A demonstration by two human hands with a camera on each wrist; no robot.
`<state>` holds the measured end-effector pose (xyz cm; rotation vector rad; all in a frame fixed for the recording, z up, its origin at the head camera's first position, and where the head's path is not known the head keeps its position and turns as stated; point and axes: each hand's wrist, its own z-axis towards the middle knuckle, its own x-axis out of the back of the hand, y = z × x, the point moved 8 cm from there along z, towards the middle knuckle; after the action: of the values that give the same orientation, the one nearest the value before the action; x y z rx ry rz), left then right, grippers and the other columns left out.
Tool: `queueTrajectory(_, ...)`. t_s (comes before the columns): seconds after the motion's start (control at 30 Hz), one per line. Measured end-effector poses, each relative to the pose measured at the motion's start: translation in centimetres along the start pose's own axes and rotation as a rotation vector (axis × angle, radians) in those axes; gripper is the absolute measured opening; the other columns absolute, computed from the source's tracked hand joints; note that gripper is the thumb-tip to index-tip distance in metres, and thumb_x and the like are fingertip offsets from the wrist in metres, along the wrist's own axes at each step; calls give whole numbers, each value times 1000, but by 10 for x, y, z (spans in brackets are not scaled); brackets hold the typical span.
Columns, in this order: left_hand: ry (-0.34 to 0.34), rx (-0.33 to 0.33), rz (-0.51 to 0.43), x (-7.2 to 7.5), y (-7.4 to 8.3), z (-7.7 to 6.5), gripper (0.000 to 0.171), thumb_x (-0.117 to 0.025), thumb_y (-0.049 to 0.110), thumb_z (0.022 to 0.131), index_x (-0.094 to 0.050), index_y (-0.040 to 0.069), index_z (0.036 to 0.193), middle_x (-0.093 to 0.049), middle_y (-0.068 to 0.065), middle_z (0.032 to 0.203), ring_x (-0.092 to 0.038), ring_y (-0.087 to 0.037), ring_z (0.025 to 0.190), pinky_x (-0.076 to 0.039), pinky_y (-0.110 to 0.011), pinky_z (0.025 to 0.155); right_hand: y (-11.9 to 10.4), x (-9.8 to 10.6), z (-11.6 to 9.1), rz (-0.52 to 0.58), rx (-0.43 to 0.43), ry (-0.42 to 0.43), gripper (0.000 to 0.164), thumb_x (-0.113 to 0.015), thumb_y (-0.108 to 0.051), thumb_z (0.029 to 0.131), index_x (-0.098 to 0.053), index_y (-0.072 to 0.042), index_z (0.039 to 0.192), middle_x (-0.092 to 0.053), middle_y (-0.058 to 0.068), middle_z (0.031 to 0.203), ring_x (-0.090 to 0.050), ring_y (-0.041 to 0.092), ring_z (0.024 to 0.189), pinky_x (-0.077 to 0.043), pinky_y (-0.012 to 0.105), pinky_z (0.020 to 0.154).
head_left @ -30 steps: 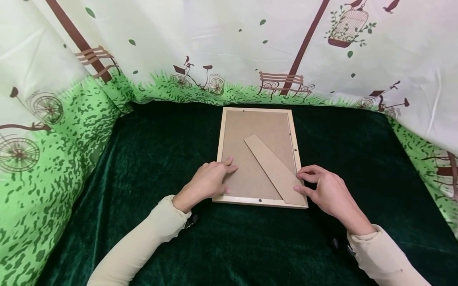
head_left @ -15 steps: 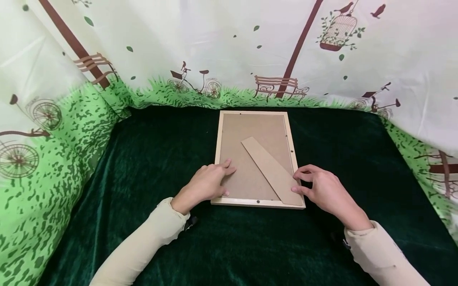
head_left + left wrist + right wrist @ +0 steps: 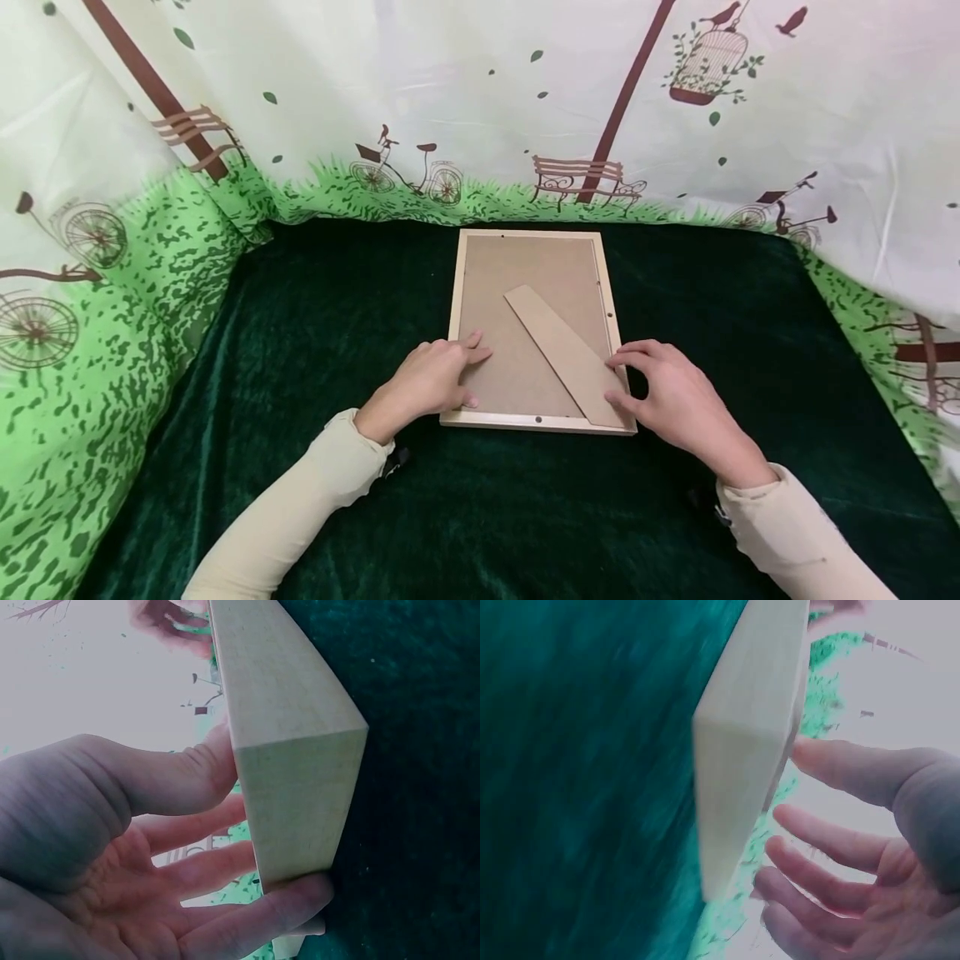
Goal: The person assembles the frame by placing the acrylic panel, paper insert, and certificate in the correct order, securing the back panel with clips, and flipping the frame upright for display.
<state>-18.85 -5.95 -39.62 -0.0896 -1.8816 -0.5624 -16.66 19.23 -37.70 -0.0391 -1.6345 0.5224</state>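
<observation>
A wooden picture frame [image 3: 453, 321] lies back side up, its brown backing board [image 3: 487, 262] showing. Across the board slants a flat easel leg [image 3: 551, 346], its wide end at the near right corner. My left hand [image 3: 420, 379] rests on the near left part of the frame, thumb and fingers spread; in the left wrist view one finger [image 3: 289, 907] lies against the frame's outer side. My right hand [image 3: 678, 396] touches the wide end of the easel leg with thumb and fingertips set apart. In the right wrist view its thumb [image 3: 847, 765] meets the edge and the other fingers curve loosely.
Dark green velvet cloth [image 3: 337, 283] covers the table under the frame. A printed curtain [image 3: 420, 75] with bicycles and benches hangs behind it and at both sides. Small dark fasteners [image 3: 538, 419] sit along the frame's rim.
My right hand has shifted slightly left, its fingertips farther in over the easel leg. The left hand keeps its place on the frame. The head view has shifted a little.
</observation>
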Motion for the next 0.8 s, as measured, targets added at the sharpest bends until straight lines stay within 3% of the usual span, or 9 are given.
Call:
queueTrajectory(0.17, 2, 0, 7, 1, -1, 1, 71, -86, 25, 79, -56, 21, 143, -37, -5, 159, -58, -27, 128, -50, -33, 76, -30, -8, -5, -44, 146, 44, 38, -77, -32, 86, -73, -14, 120, -65, 8, 131, -58, 29, 120, -50, 54, 96)
queueTrajectory(0.37, -6, 0, 11, 0, -1, 1, 72, -85, 26, 79, -55, 22, 144, -35, -5, 160, -56, -26, 130, -48, -31, 75, -41, -18, -7, -50, 178, 42, 43, -78, -33, 85, -72, -11, 122, -67, 7, 130, -62, 27, 120, -52, 51, 96)
queueTrajectory(0.8, -7, -19, 19, -2, -2, 2, 72, -85, 24, 80, -54, 21, 144, -35, -6, 160, -51, -29, 136, -50, -43, 100, -54, -17, -9, -137, 226, 108, 40, -79, -32, 83, -76, -8, 114, -73, 8, 119, -70, 26, 112, -55, 47, 94)
